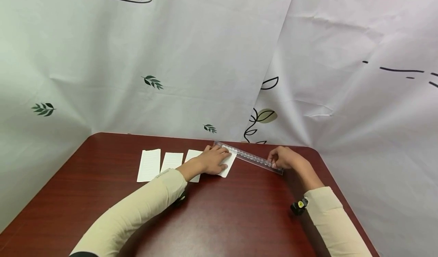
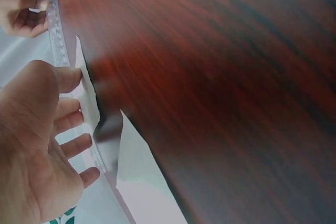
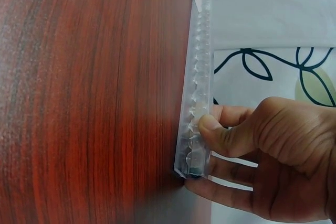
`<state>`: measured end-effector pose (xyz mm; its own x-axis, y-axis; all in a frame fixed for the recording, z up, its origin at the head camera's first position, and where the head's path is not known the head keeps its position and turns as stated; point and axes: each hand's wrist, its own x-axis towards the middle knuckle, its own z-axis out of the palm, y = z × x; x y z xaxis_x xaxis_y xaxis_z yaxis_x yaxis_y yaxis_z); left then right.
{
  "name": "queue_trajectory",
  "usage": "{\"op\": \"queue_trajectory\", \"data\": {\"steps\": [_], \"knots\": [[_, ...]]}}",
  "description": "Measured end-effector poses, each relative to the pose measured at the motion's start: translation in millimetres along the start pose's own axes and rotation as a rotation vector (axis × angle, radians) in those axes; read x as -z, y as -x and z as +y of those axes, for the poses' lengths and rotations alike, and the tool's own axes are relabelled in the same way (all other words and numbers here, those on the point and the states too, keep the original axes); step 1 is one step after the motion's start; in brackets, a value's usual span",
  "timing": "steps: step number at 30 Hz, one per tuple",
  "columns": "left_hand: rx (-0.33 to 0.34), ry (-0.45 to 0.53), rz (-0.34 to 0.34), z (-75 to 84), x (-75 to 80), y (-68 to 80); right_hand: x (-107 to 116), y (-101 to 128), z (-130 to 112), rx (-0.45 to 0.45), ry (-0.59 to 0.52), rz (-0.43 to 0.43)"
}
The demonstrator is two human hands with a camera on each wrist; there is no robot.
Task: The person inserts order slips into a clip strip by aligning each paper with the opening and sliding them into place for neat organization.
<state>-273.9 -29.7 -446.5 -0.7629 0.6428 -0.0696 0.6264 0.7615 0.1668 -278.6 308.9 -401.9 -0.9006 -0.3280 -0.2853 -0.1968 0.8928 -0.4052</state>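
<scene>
I saw left hand (image 1: 213,161) flat, fingers straight, pinning white paper slip (image 1: 228,165) on red-brown wooden table (image 1: 239,211) | right hand (image 1: 285,158) pinched clear plastic ruler (image 1: 249,157) end, likely aligning it along slip's edge | two other white lined slips (image 1: 149,165) lay left

Head view high, looking down; wrist views close, sharing ruler (image 1: 248,157)

A dark red wooden table (image 1: 239,211) with rounded corners fills the lower half of the head view. Near its far edge, left of centre, lie three white paper strips (image 1: 149,165) side by side. A clear ruler (image 1: 249,158) lies slanted just right of them, toward the centre.
</scene>
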Motion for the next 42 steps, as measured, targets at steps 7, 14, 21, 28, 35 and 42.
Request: {"op": "queue_trajectory", "data": {"steps": [7,14,21,28,35,42], "knots": [[-0.012,0.02,-0.003,7.4,-0.3,-3.0,0,0,1,0.007,0.013,0.005],[-0.007,0.019,-0.018,12.1,-0.3,-6.0,-1,-2,3,0.017,0.009,-0.002],[-0.013,0.031,-0.025,16.6,1.3,-10.3,1,-2,6,0.02,0.019,-0.011],[-0.017,0.034,-0.023,22.3,-0.1,-11.6,0,-4,5,0.004,-0.01,-0.014],[-0.02,0.029,-0.028,26.5,0.8,-15.4,1,-4,3,-0.007,-0.029,-0.009],[-0.023,0.012,-0.036,31.2,1.8,-19.2,2,-5,4,-0.003,-0.028,-0.01]]}}
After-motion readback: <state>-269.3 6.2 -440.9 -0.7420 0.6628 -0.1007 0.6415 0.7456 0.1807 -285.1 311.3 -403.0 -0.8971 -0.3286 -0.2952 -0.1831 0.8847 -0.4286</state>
